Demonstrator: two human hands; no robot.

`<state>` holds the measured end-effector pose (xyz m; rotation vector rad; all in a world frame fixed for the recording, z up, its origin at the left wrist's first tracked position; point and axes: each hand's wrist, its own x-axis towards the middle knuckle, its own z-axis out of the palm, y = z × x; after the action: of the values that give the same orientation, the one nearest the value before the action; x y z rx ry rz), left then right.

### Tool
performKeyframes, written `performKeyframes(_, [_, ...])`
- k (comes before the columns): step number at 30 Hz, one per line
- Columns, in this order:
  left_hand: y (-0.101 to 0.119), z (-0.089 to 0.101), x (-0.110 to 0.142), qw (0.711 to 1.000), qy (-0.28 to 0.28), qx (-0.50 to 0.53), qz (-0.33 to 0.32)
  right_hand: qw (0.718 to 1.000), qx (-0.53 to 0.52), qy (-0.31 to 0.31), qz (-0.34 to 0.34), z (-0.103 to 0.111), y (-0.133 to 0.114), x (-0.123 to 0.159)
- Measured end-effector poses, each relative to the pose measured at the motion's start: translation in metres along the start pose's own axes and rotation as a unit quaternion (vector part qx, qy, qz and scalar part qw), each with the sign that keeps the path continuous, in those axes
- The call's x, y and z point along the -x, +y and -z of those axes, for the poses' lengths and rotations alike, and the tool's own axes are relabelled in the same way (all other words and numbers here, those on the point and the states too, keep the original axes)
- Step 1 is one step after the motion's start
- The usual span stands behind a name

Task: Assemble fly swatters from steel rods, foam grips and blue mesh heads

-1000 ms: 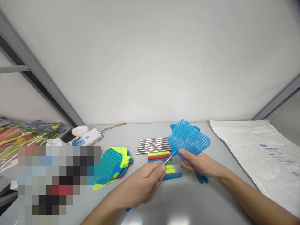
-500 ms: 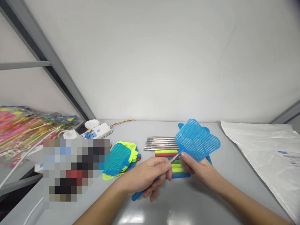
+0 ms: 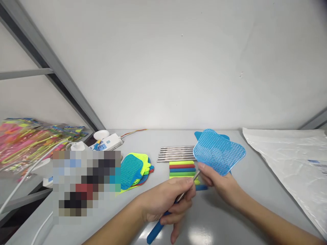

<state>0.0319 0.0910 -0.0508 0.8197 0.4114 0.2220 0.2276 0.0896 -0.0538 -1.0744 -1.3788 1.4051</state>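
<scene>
My right hand [image 3: 221, 185] pinches the base of a blue mesh fly-swatter head [image 3: 219, 151] and holds it above the table. My left hand [image 3: 167, 200] is closed round a thin metal rod [image 3: 187, 189] with a blue grip [image 3: 155, 231]; the rod's tip meets the base of the head. Just behind my hands a row of metal rods [image 3: 176, 153] lies with coloured grips [image 3: 182, 168] in yellow, red, blue and green. A stack of blue, yellow-green and red mesh heads [image 3: 134, 170] lies to the left.
A clear plastic bag [image 3: 288, 163] covers the table's right side. At the back left are a white power strip [image 3: 106, 143] with a cord and packaged swatters [image 3: 28, 139] in bright wrappers. A blurred patch hides part of the left. A white wall closes the back.
Both hands have drawn slightly nearer to me and lower. The left hand has closed more fully round the rod, and the mesh head has tilted flatter.
</scene>
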Motion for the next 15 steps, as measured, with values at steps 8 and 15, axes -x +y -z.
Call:
performKeyframes(8, [0.002,-0.004,0.000,1.000,0.006,0.020,0.000,0.991,-0.035,0.089,0.096,0.021,0.001,-0.016])
performKeyframes(15, [-0.003,-0.003,-0.001,1.000,-0.012,0.020,-0.011,0.998,0.002,-0.064,0.027,-0.008,0.000,0.000])
